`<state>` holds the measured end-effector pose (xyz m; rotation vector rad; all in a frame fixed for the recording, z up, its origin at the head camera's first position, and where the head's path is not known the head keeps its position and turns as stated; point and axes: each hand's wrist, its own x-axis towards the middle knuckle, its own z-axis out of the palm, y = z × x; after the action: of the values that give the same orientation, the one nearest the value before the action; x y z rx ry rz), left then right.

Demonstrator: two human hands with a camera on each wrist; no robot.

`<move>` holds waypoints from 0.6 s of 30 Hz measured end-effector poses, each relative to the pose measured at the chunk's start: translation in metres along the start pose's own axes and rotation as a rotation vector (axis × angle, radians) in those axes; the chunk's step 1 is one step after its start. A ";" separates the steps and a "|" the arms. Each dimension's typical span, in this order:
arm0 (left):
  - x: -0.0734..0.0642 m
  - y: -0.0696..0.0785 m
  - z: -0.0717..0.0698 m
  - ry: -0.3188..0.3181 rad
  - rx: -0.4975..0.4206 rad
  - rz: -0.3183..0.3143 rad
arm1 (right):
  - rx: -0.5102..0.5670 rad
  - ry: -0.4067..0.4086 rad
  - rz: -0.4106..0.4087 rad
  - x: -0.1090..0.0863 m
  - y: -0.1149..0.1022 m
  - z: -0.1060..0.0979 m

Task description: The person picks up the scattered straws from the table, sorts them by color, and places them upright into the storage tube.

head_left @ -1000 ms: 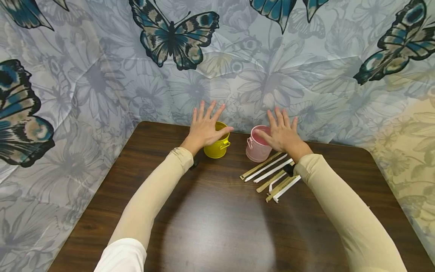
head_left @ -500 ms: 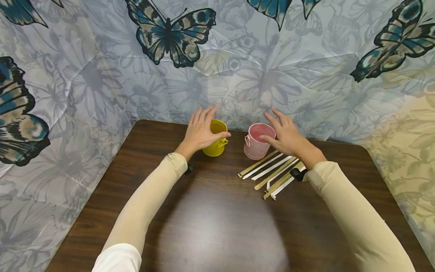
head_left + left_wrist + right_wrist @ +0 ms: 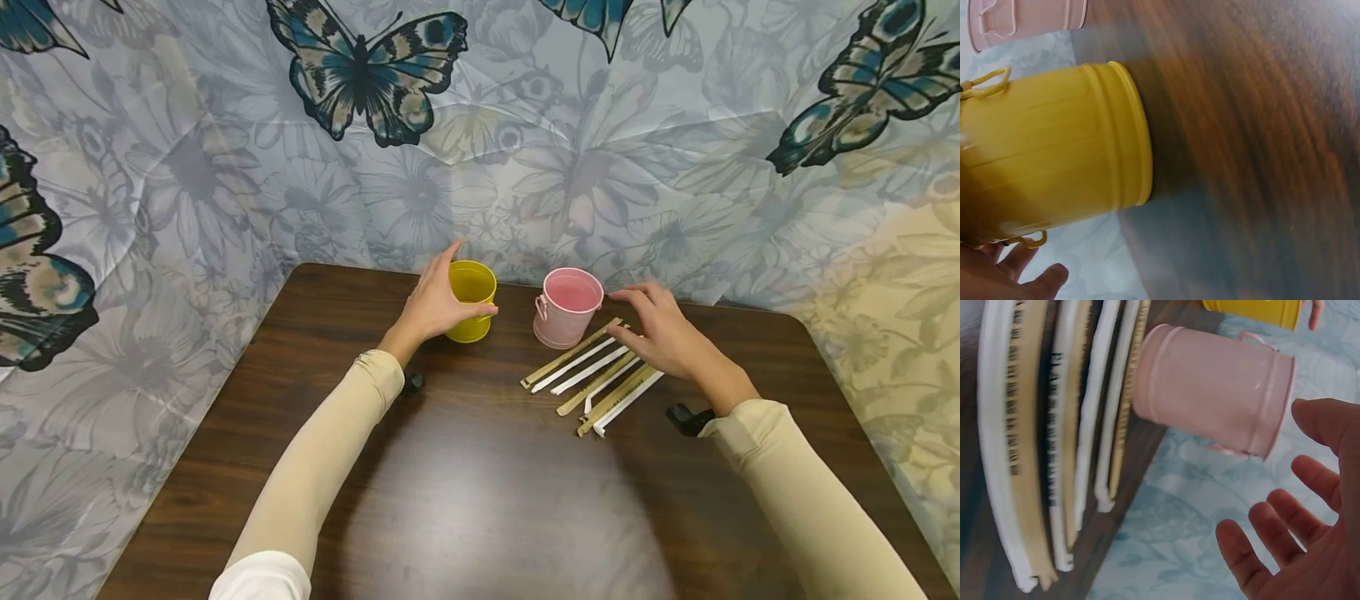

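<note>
A small yellow bucket (image 3: 469,331) stands upright near the table's back edge. My left hand (image 3: 432,307) is at its left side, thumb across the front near the rim and fingers behind. In the left wrist view, fingertips (image 3: 1054,275) show beside the bucket's handle lug. To the right stands a pink bucket (image 3: 561,323), also upright. My right hand (image 3: 665,337) hovers right of it with bent, parted fingers and nothing between them. Below that hand lie several paper-wrapped straws (image 3: 572,352), white and tan, side by side at a slant; the tan wrappers (image 3: 1027,425) carry dark print.
The dark wooden table (image 3: 450,500) reaches back to a cloth (image 3: 525,192) printed with butterflies and flowers. A black wrist camera (image 3: 688,418) sits under the right wrist, another dark one (image 3: 412,383) under the left.
My right hand has moved right and down from over the pink bucket to beside it, above the straws. The left hand has lowered to the yellow bucket's side, its fingers less spread.
</note>
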<state>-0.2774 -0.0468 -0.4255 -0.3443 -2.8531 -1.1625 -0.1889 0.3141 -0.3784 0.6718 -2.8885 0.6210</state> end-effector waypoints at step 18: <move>0.001 -0.013 0.014 0.021 -0.309 -0.048 | 0.109 -0.129 0.054 -0.059 0.023 0.034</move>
<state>-0.2808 -0.0457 -0.4440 -0.2733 -2.6753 -1.6086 -0.1467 0.3427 -0.4292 0.6734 -3.0186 0.7739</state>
